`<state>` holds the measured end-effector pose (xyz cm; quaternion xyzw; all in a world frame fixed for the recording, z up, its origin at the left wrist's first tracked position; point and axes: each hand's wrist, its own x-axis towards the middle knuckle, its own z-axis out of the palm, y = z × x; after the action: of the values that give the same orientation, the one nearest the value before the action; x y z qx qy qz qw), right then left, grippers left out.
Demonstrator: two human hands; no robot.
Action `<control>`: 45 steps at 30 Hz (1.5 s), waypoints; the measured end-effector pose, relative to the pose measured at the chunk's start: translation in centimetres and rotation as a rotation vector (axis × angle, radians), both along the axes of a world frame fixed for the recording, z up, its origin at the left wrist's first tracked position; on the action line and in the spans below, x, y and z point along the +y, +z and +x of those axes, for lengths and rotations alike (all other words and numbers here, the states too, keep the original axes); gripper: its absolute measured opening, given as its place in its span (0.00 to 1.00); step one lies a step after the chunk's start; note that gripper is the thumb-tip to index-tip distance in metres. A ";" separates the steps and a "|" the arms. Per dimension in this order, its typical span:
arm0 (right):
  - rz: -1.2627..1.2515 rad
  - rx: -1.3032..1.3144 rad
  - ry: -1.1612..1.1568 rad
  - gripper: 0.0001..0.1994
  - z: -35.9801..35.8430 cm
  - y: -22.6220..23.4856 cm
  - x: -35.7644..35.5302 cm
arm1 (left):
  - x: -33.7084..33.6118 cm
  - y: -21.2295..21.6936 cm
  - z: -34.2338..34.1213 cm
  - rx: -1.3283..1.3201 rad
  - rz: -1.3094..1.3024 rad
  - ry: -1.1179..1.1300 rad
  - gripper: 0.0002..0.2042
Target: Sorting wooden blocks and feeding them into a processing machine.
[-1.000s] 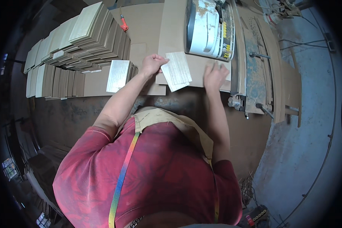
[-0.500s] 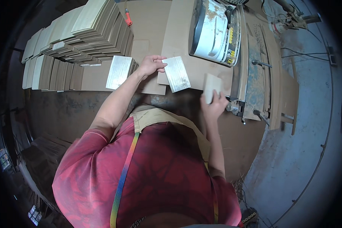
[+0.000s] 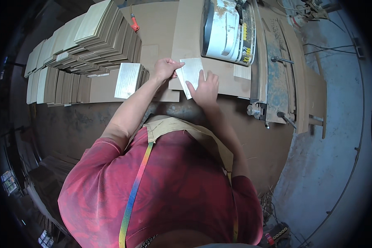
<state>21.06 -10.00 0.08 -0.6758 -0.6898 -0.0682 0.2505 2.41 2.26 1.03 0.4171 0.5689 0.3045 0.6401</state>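
- Dim in here, darkest left of the worktop (image 3: 157, 29).
- White sheen on the held board (image 3: 191, 71) and short stack (image 3: 127, 80) near the front edge.
- Cooler, bluish light beyond the right edge.
- Everything bends, softens and blackens toward the rim.

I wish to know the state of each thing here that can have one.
Left hand: pinching the thin boards.
Right hand: on them; grip unclear.
Thin boards: held, slightly misaligned.
Small stack: piled up.
Large stacks: piled in rows.
Red tool: lying down.
White housing: stained brown.
Pale block: lying flat.

Free lane beyond the left hand (image 3: 166, 69), between orange tool (image 3: 134, 25) and white machine (image 3: 224, 31).
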 end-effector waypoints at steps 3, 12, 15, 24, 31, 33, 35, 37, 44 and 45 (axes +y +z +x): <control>-0.006 0.074 0.028 0.32 0.9 -0.2 -1.7 | -0.1 -0.6 -0.2 -0.021 0.012 0.018 0.12; -0.055 0.178 0.086 0.36 0.0 1.2 -1.0 | -0.3 0.1 0.8 0.053 0.039 -0.007 0.15; -0.005 0.220 0.134 0.37 0.8 0.8 -1.5 | -0.2 -0.3 0.9 0.016 0.037 -0.013 0.16; -0.034 -0.068 -0.330 0.29 12.7 -0.8 -7.9 | -0.4 -1.8 -0.6 -0.013 0.019 -0.035 0.10; 0.087 -0.150 -0.457 0.23 13.4 -3.9 1.3 | 0.5 -1.1 -1.0 -0.070 -0.030 -0.096 0.09; 0.021 0.040 -0.281 0.24 11.7 -3.0 1.3 | 0.2 -0.4 -1.0 -0.070 -0.038 -0.090 0.09; -0.042 0.219 -0.096 0.26 9.5 -1.2 1.6 | 0.5 0.2 -0.5 -0.077 -0.043 -0.078 0.09; 0.019 0.218 0.135 0.30 4.3 1.8 -0.8 | -0.2 0.0 -0.7 -0.116 -0.052 -0.055 0.09; 0.002 0.262 0.054 0.36 2.6 1.8 -5.5 | -1.7 1.8 2.4 -0.257 -0.110 -0.187 0.10; 0.014 0.264 0.038 0.36 3.5 1.6 -6.3 | -2.1 2.2 2.6 -0.264 -0.132 -0.225 0.10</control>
<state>24.51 -16.34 1.65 -0.6641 -0.6629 0.0209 0.3451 4.99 0.16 3.21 0.3914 0.4483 0.2451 0.7654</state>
